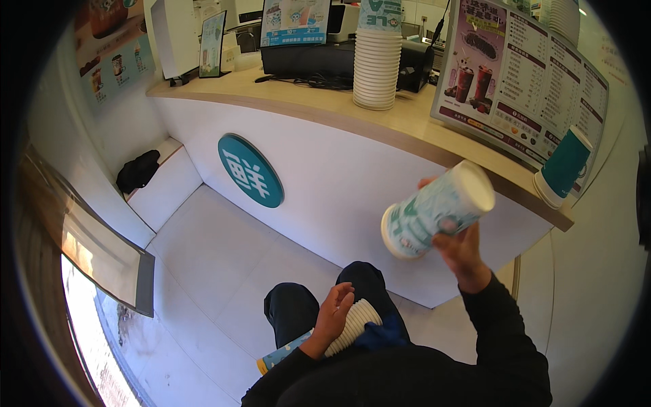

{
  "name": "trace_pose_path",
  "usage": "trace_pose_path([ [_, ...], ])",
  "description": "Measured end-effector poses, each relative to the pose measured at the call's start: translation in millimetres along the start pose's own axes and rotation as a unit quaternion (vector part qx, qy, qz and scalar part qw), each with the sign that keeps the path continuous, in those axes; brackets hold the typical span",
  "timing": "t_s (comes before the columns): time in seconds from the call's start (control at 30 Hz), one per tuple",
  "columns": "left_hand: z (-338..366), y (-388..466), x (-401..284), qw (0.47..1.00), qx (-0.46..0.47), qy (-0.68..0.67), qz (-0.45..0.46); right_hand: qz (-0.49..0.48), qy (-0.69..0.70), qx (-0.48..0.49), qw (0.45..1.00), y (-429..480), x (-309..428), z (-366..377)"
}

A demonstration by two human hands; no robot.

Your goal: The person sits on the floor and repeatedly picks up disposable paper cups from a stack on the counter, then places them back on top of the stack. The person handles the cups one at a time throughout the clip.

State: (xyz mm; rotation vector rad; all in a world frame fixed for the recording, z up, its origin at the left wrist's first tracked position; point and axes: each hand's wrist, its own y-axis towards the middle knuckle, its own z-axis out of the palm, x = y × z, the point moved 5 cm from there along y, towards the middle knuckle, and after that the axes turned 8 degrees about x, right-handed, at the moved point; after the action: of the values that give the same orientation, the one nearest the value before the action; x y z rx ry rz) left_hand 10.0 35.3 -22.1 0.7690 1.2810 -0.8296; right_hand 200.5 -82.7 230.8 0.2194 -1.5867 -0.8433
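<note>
My right hand (460, 246) grips a light blue and green printed paper cup (430, 213), tilted, in front of the counter's edge; whether it is one cup or a few nested is unclear. Across my lap lies a stack of nested paper cups (353, 328), white rims showing at one end and a blue printed side at the other. My left hand (333, 315) rests against that stack, its fingers loosely curled; its grip cannot be made out. A blue cloth (384, 333) lies beside the stack. A tall stack of upturned paper cups (376, 71) stands on the counter.
The wood-topped counter (305, 109) curves ahead of my knees. On its right end are an upturned teal paper cup (564, 165) and a large menu board (524, 86). Cables (315, 81) lie behind its edge. A black item (138, 170) rests on a low ledge at left.
</note>
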Motion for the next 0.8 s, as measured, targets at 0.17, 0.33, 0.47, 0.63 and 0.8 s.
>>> trace_pose_path([
  [0.17, 7, -6, -14, 0.985, 0.041, 0.158, -0.047, -0.297, -0.044, -0.063, 0.952, 153, 114, -26],
  [0.33, 18, 2, -24, 0.975, 0.073, 0.195, -0.079, -0.321, -0.165, -0.115, 0.926, 301, 186, -30],
  [0.47, 17, 5, -18, 0.97, 0.072, 0.215, -0.089, -0.329, -0.283, -0.114, 0.894, 387, 180, -41],
  [0.63, 16, 11, -9, 0.967, 0.082, 0.226, -0.088, -0.203, -0.434, -0.165, 0.862, 423, 148, -50],
  [0.8, 13, 13, -8, 0.96, 0.077, 0.259, -0.066, -0.124, -0.395, -0.106, 0.904, 431, 112, -66],
])
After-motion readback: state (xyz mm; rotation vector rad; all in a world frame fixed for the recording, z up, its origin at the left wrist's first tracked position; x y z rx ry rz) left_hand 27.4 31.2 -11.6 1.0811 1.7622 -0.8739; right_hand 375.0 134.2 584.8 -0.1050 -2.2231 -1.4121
